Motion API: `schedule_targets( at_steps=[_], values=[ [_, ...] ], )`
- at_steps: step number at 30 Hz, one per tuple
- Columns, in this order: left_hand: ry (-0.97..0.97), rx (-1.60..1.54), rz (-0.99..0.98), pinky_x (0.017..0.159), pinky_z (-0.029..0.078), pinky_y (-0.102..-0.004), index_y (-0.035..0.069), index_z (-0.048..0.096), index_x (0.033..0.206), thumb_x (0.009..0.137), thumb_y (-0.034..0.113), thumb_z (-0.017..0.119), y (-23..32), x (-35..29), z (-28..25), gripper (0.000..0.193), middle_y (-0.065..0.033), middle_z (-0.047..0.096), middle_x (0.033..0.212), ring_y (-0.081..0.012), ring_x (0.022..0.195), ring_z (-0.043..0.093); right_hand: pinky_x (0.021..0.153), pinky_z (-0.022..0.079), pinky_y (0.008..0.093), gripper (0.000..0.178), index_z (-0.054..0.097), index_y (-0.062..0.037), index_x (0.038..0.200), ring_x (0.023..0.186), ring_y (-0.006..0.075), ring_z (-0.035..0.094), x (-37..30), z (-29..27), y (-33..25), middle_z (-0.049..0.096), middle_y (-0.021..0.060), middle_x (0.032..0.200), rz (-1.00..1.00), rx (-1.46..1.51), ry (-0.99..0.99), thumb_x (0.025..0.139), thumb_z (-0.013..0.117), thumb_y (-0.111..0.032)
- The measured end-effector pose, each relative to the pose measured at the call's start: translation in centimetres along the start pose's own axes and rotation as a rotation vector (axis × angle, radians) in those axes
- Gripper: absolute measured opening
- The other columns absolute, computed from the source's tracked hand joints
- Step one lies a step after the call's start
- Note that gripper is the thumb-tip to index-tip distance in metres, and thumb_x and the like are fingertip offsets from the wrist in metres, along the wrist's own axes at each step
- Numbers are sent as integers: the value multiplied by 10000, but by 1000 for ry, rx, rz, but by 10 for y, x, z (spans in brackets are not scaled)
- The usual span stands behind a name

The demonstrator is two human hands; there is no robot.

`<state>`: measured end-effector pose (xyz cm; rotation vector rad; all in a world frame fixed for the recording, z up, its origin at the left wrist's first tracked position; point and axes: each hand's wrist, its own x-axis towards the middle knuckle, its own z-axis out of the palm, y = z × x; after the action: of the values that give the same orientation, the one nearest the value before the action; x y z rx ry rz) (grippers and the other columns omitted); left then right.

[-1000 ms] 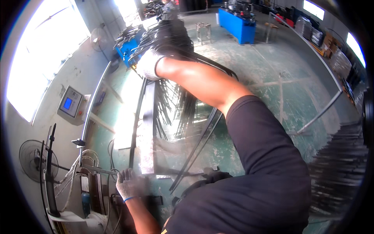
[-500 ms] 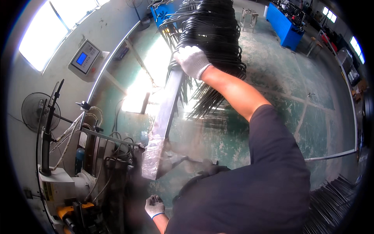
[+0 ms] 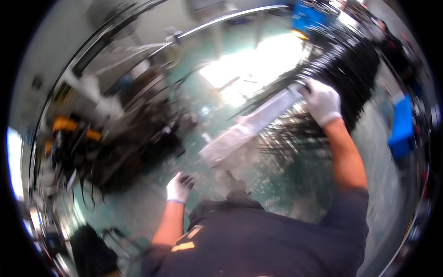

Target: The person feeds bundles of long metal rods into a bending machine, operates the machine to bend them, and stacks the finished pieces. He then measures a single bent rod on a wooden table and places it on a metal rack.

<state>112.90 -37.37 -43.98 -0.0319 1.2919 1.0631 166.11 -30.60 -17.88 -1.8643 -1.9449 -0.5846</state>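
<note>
My right hand, in a white knit glove, is at the near end of a row of bent black rods. Its fingers are curled round the front rods, though motion blur hides the exact grip. The rods hang over a long pale metal beam, whose near end is wrapped in clear plastic film. Lower down, my gloved left hand hangs in the air short of the beam's wrapped end. Its fingers are loosely bent and apart, with nothing seen in them.
To the left stands a blurred machine with cables and orange parts. A metal rail runs along the wall. Blue benches stand at right, and a dark chair-like shape at lower left. Sunlight falls on the green floor.
The view has swung round, so the beam and rods now slant to the upper right. My left hand has come up and further into view. My right hand stays at the rods' near end.
</note>
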Motion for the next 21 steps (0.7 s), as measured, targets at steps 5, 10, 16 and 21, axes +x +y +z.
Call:
schedule_targets(
  at_steps=[5, 10, 16, 21],
  values=[
    [-220, -47, 18, 787, 612, -448, -6, 649, 1110, 1020, 198, 659, -7, -31, -36, 224, -177, 692, 1006, -326, 863, 708, 822, 589, 354, 271, 701, 42, 1218, 892, 245, 757, -13, -26, -94, 768, 198, 997, 26, 651, -330, 982, 704, -92],
    [28, -152, 91, 713, 620, -429, 87, 649, 1078, 1023, 183, 661, -3, -50, -102, 111, -133, 710, 973, -291, 802, 723, 785, 506, 258, 314, 660, 71, 1283, 886, 98, 614, -11, -47, -220, 700, 86, 966, 162, 906, -534, 1039, 664, -127],
    [215, -347, 182, 675, 622, -423, 104, 616, 1101, 1029, 169, 658, 8, -89, -283, 106, -132, 723, 952, -287, 788, 734, 613, 411, 233, 384, 644, 68, 1342, 685, 47, 494, -19, -97, -439, 633, -3, 896, 1, 1013, -732, 1015, 637, -134],
    [378, -479, 279, 671, 624, -416, 84, 599, 1073, 1037, 166, 651, 12, -141, -444, 103, -135, 722, 937, -285, 775, 729, 599, 442, 241, 379, 674, 70, 1316, 684, 52, 543, -52, -87, -589, 644, 0, 859, -309, 1050, -781, 990, 650, -120]
  ],
)
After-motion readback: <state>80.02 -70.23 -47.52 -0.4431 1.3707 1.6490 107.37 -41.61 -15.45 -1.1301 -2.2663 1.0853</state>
